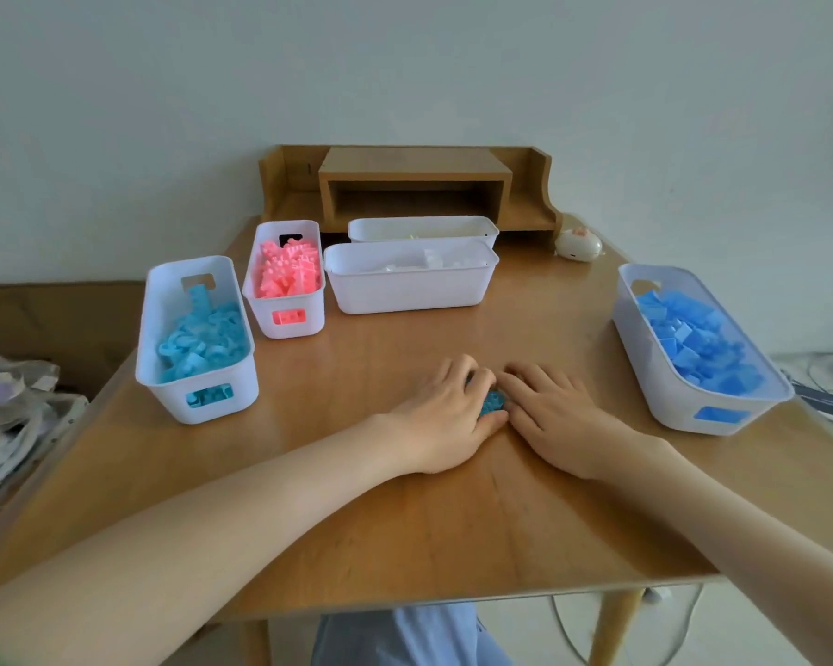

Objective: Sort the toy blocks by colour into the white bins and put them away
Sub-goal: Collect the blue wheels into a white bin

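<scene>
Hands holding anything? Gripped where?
A teal block cluster, between both hands: left hand curls round its left side, right hand presses its right side. Mostly hidden.

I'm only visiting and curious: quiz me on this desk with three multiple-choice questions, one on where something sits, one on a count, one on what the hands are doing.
1. Where is the bin of pink blocks?
A. At the table's right edge
B. Between the turquoise-block bin and the nearer long bin
C. On the floor

2. How many white bins stand on the table?
A. Two
B. Three
C. Five

3. What are the hands doing?
A. Lying on the table with teal blocks between them
B. Lifting a bin
C. Hanging below the table

Answers: 1 B, those bins flank it left and right. 2 C, five show. 3 A, the left hand and right hand meet at the blocks.
</scene>
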Available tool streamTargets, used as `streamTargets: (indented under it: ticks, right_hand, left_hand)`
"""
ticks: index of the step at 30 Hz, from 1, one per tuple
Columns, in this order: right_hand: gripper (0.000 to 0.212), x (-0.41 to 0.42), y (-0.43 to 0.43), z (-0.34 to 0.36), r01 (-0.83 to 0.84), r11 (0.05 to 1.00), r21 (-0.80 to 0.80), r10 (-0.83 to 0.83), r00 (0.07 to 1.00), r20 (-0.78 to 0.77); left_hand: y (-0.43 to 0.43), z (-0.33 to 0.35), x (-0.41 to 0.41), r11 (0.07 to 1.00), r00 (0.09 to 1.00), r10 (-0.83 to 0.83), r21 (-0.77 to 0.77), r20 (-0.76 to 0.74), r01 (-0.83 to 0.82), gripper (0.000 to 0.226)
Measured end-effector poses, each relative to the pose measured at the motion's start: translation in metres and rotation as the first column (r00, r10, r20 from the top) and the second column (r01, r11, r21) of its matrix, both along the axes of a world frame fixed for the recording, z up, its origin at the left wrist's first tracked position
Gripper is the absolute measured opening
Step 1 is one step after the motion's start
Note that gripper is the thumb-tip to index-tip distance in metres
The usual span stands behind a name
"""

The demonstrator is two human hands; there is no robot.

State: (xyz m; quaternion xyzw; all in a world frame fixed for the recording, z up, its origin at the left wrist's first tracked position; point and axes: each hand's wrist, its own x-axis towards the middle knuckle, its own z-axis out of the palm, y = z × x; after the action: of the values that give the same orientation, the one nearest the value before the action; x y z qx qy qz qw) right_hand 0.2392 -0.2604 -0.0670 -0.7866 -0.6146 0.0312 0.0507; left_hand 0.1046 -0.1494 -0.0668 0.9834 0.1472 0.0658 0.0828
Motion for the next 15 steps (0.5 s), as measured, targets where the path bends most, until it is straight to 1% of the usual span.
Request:
streamTargets:
  ticks: [3, 7, 8, 10, 12, 14, 15]
  right_hand:
    - [0.041, 0.001, 0.007, 0.000, -0.025, 0.998, 0.054, 0.023, 0.999, 0.049]
    - [0.029, -0.004, 0.016, 0.002, -0.084, 0.989, 0.119, 0.063, 0.983, 0.171]
    - [0.025, -0.007, 0.017, 0.002, -0.067, 0.988, 0.138, 0.039, 0.979, 0.201]
    - [0.022, -0.013, 0.017, 0.001, 0.024, 0.990, 0.138, -0.057, 0.969, 0.241]
    - [0.026, -0.015, 0.016, -0.002, 0.124, 0.984, 0.131, -0.158, 0.944, 0.291]
    - [0.030, -0.014, 0.013, 0.000, 0.176, 0.978, 0.112, -0.204, 0.922, 0.330]
    - [0.028, -0.014, 0.012, 0.001, 0.178, 0.979, 0.094, -0.200, 0.921, 0.334]
  left_hand:
    - [-0.001, -0.004, -0.002, 0.998, 0.997, 0.020, 0.056, 0.080, -0.024, 0.029]
    - [0.000, -0.006, -0.003, 0.994, 0.992, 0.040, 0.101, 0.121, -0.053, 0.027]
    - [0.000, -0.006, -0.002, 0.992, 0.990, 0.041, 0.111, 0.132, -0.055, 0.027]
    - [-0.001, -0.005, -0.003, 0.991, 0.988, 0.051, 0.117, 0.149, -0.069, 0.026]
    - [-0.003, -0.005, -0.003, 0.986, 0.984, 0.082, 0.128, 0.159, -0.103, 0.026]
    - [-0.004, -0.006, -0.003, 0.979, 0.974, 0.108, 0.148, 0.197, -0.139, 0.029]
    - [-0.004, -0.007, -0.004, 0.975, 0.966, 0.113, 0.159, 0.232, -0.153, 0.030]
